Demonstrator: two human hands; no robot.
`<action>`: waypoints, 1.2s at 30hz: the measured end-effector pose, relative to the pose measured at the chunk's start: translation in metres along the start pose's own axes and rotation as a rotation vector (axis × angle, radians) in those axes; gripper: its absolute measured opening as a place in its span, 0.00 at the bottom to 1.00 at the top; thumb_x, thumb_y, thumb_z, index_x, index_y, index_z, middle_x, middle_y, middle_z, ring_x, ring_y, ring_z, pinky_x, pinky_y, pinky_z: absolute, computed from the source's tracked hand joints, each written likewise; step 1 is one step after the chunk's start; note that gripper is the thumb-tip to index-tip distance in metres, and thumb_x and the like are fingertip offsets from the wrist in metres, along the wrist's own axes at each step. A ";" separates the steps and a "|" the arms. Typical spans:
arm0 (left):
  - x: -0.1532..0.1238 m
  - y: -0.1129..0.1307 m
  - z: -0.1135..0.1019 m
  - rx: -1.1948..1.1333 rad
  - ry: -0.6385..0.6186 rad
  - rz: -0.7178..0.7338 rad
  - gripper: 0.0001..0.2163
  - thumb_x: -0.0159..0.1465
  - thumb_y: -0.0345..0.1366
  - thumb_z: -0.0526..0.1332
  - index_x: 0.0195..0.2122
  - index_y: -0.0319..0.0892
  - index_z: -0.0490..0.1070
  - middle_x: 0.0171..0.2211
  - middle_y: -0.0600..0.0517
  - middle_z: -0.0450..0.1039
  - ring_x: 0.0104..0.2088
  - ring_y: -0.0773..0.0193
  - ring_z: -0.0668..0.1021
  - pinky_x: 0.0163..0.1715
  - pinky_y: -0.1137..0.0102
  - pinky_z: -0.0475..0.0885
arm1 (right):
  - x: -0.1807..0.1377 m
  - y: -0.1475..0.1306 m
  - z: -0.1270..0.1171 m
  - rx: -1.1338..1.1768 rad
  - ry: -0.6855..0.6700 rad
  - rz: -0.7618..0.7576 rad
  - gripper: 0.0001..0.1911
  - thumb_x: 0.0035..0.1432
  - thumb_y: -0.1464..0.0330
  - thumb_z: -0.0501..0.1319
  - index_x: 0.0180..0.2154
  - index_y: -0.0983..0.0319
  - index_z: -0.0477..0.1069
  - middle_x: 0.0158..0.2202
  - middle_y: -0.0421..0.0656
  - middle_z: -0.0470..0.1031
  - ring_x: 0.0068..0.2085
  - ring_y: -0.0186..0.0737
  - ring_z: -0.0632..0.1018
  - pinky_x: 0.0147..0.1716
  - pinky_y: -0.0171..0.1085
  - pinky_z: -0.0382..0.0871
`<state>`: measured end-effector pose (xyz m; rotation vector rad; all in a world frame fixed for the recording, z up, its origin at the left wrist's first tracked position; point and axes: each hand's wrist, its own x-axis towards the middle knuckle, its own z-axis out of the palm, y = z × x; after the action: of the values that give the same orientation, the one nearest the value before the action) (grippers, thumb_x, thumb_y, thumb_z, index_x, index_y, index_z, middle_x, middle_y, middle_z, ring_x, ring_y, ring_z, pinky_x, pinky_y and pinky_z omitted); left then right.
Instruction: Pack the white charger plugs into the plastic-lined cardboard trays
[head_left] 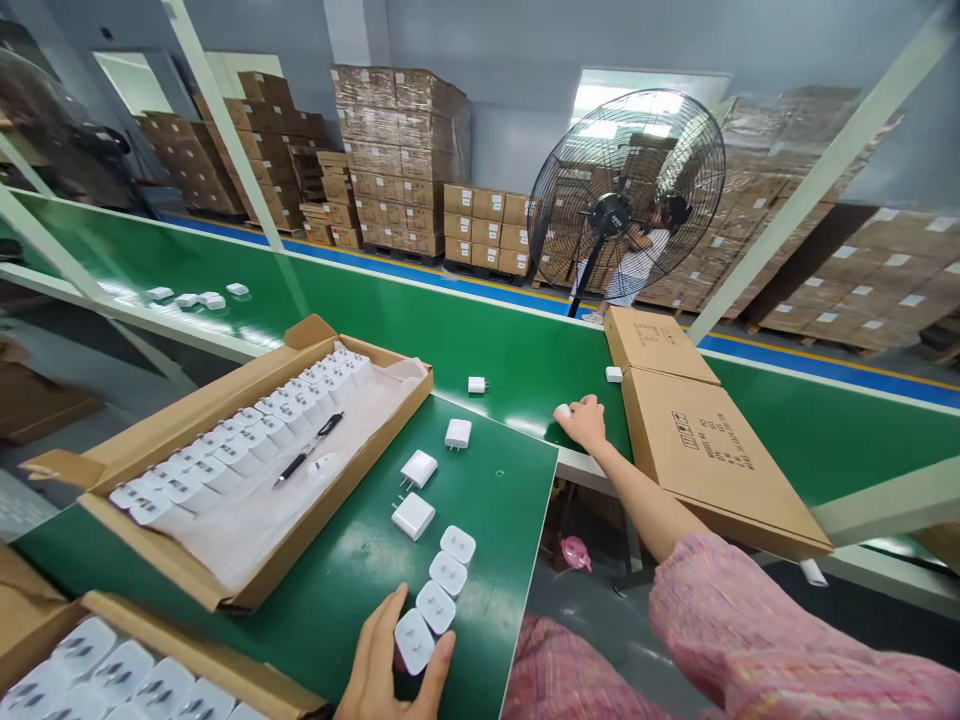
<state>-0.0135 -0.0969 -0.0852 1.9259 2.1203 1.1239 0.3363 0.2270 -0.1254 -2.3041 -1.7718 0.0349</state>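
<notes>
My left hand (394,665) is at the green table's front edge, thumb and fingers around the nearest white charger (415,641) of a short row standing with prongs up. Three more chargers lie loose beyond the row, one of them a white charger (413,516) with its prongs pointing left. Over on the conveyor belt, my right hand (583,422) is stretched out, its fingers closed on a small white charger (562,411) that is partly hidden. Another charger (477,384) lies on the belt to its left, and a further charger (613,374) rests near the flat cartons.
An open carton (330,500) holds rows of chargers, foam sheet and a pen (309,449). A second box of chargers (127,680) sits at lower left. Closed cartons (697,440) lie across the belt at right. Behind stand a large fan (611,215), a person and stacked boxes.
</notes>
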 end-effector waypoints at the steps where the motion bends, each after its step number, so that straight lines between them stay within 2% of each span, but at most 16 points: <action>1: 0.001 0.000 -0.002 0.014 -0.001 0.019 0.24 0.64 0.52 0.59 0.56 0.43 0.68 0.51 0.46 0.76 0.46 0.57 0.81 0.37 0.71 0.78 | -0.003 -0.005 0.000 -0.003 -0.010 -0.025 0.25 0.59 0.53 0.55 0.46 0.62 0.77 0.52 0.55 0.65 0.52 0.57 0.66 0.45 0.46 0.65; 4: 0.003 0.003 -0.005 0.036 0.037 0.042 0.24 0.64 0.53 0.58 0.55 0.41 0.68 0.49 0.44 0.77 0.44 0.56 0.82 0.37 0.69 0.79 | -0.008 -0.014 -0.006 -0.008 -0.031 -0.060 0.24 0.56 0.54 0.58 0.46 0.63 0.77 0.49 0.55 0.68 0.51 0.60 0.67 0.41 0.47 0.67; 8: 0.004 0.011 -0.008 0.031 0.039 0.041 0.23 0.65 0.52 0.58 0.54 0.41 0.69 0.49 0.44 0.77 0.44 0.55 0.82 0.37 0.67 0.79 | -0.012 -0.027 -0.031 0.039 -0.032 -0.140 0.18 0.58 0.59 0.55 0.35 0.65 0.77 0.40 0.55 0.71 0.44 0.56 0.71 0.37 0.44 0.68; 12: 0.002 0.012 -0.010 0.000 -0.025 -0.001 0.23 0.65 0.49 0.59 0.56 0.41 0.68 0.51 0.42 0.76 0.47 0.55 0.81 0.39 0.66 0.79 | -0.040 -0.072 -0.050 0.153 0.024 -0.428 0.17 0.60 0.56 0.56 0.37 0.61 0.76 0.45 0.52 0.72 0.48 0.53 0.69 0.40 0.43 0.68; 15: 0.000 0.008 -0.012 -0.042 -0.037 -0.040 0.24 0.64 0.50 0.60 0.56 0.40 0.68 0.51 0.41 0.75 0.47 0.53 0.81 0.40 0.64 0.79 | -0.064 -0.115 -0.049 0.242 0.005 -0.682 0.19 0.57 0.50 0.61 0.39 0.57 0.76 0.49 0.47 0.72 0.51 0.50 0.69 0.45 0.42 0.69; 18: 0.000 0.004 -0.014 -0.088 -0.073 -0.087 0.24 0.63 0.50 0.61 0.56 0.40 0.69 0.52 0.41 0.75 0.47 0.52 0.80 0.40 0.63 0.79 | -0.057 -0.142 -0.041 0.355 -0.038 -0.845 0.21 0.62 0.52 0.58 0.51 0.55 0.72 0.57 0.44 0.69 0.55 0.46 0.69 0.54 0.43 0.66; 21: -0.002 0.004 -0.015 -0.129 -0.077 -0.106 0.24 0.64 0.49 0.60 0.56 0.41 0.70 0.53 0.41 0.75 0.49 0.52 0.79 0.43 0.62 0.78 | -0.023 -0.141 -0.030 0.427 -0.041 -0.768 0.23 0.68 0.61 0.49 0.61 0.60 0.64 0.59 0.50 0.67 0.59 0.48 0.68 0.59 0.49 0.61; 24: -0.008 0.009 -0.011 -0.164 -0.021 -0.135 0.24 0.65 0.51 0.59 0.55 0.40 0.70 0.54 0.40 0.74 0.52 0.51 0.78 0.47 0.60 0.77 | 0.011 -0.120 -0.014 0.439 -0.078 -0.640 0.26 0.64 0.65 0.53 0.62 0.64 0.62 0.60 0.58 0.66 0.61 0.58 0.65 0.60 0.58 0.59; 27: -0.013 0.010 -0.006 -0.178 0.043 -0.195 0.25 0.65 0.53 0.57 0.55 0.40 0.71 0.54 0.40 0.74 0.52 0.51 0.78 0.47 0.59 0.76 | 0.031 -0.102 0.002 0.443 -0.153 -0.590 0.23 0.61 0.65 0.56 0.57 0.62 0.67 0.56 0.58 0.71 0.57 0.61 0.69 0.55 0.62 0.62; 29: -0.015 0.009 -0.002 -0.177 0.058 -0.207 0.26 0.65 0.55 0.57 0.55 0.40 0.71 0.53 0.39 0.74 0.51 0.50 0.78 0.46 0.60 0.77 | 0.034 -0.100 0.008 0.455 -0.188 -0.590 0.22 0.62 0.63 0.56 0.56 0.63 0.68 0.52 0.58 0.74 0.53 0.59 0.73 0.53 0.59 0.65; 32: -0.016 0.005 0.000 -0.166 0.065 -0.211 0.27 0.64 0.56 0.56 0.54 0.40 0.72 0.52 0.39 0.75 0.48 0.51 0.79 0.42 0.62 0.78 | 0.028 -0.112 0.005 0.496 -0.222 -0.649 0.23 0.66 0.60 0.52 0.58 0.63 0.66 0.51 0.55 0.75 0.48 0.50 0.76 0.50 0.49 0.70; 36: -0.015 -0.002 0.001 -0.188 0.057 -0.212 0.28 0.63 0.58 0.55 0.53 0.40 0.70 0.50 0.38 0.76 0.34 0.56 0.80 0.28 0.66 0.77 | 0.022 -0.129 -0.010 0.515 -0.220 -0.752 0.26 0.67 0.55 0.53 0.64 0.52 0.60 0.58 0.43 0.71 0.53 0.41 0.74 0.51 0.39 0.70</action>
<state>-0.0118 -0.1094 -0.0927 1.5660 2.0997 1.2936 0.2216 0.2776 -0.0869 -1.2389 -2.2844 0.5524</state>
